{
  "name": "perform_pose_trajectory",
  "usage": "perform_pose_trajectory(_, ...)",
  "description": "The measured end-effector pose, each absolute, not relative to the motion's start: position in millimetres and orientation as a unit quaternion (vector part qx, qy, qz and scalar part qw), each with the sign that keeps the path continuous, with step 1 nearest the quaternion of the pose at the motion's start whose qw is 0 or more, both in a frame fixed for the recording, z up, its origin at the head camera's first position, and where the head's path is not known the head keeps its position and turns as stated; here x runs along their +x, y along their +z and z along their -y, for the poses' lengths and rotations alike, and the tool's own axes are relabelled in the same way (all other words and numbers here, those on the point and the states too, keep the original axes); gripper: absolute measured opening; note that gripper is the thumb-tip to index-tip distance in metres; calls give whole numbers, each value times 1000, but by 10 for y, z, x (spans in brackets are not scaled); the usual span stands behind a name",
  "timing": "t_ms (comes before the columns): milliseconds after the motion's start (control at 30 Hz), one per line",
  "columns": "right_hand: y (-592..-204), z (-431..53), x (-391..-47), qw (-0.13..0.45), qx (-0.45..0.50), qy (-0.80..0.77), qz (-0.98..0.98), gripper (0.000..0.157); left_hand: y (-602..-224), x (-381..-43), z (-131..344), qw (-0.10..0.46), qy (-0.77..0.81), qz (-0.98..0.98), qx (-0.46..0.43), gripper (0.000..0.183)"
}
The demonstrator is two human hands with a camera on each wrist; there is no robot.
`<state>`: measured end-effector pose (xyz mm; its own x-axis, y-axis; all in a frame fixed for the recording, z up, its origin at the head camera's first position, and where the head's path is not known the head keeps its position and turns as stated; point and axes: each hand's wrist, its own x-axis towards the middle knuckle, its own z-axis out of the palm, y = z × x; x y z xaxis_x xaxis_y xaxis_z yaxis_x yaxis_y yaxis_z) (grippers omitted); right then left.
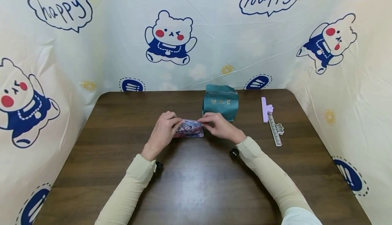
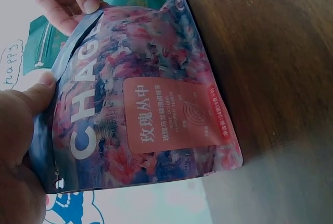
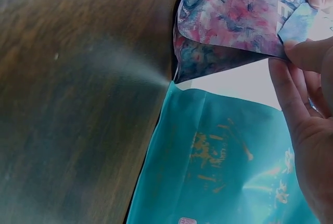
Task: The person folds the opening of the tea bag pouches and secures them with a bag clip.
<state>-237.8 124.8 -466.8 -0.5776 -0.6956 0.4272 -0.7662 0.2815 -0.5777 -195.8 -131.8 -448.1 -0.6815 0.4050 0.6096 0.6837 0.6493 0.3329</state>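
A floral pink-and-blue tea pouch (image 1: 191, 129) stands on the table, its top edge pinched at both ends. My left hand (image 1: 160, 132) holds the left corner; in the left wrist view the thumb (image 2: 41, 91) lies along the dark top strip. At the other corner my right hand (image 1: 223, 127) pinches the strip between thumb and fingers, as the right wrist view also shows. White lettering and a pink label (image 2: 174, 117) face the left wrist camera. The pouch's inside and back cannot be seen. Close behind my right hand stands a teal tea bag (image 1: 220, 102).
On the right of the brown wooden table (image 1: 122, 170) lie a lilac clip (image 1: 265, 111) and a grey-and-white patterned clip (image 1: 275, 131), end to end. A printed cloth (image 1: 214, 37) hangs behind the table and down both sides.
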Motion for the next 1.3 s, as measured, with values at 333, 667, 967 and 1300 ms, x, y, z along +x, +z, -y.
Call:
perform_pose_trajectory(333, -4548, -1423, -2228, 39, 449, 392, 802, 27, -4511, -1936, 1326, 263, -289, 866, -311, 10)
perform_pose_trajectory(667, -4154, -2546, -2228, -7, 247, 331, 911, 13, -4514, -1949, 1326, 253, -283, 875, -301, 11)
perform_pose_trajectory(967, -4542, -3395, -2643, 64, 72, 317, 944, 29, -4520, -1959, 1329, 259, -269, 873, -313, 12)
perform_pose_trajectory(1300, -4775, -3647, -2877, -39, -21, 219, 975, 56, -4521, -1947, 1343, 269, -266, 869, -319, 12)
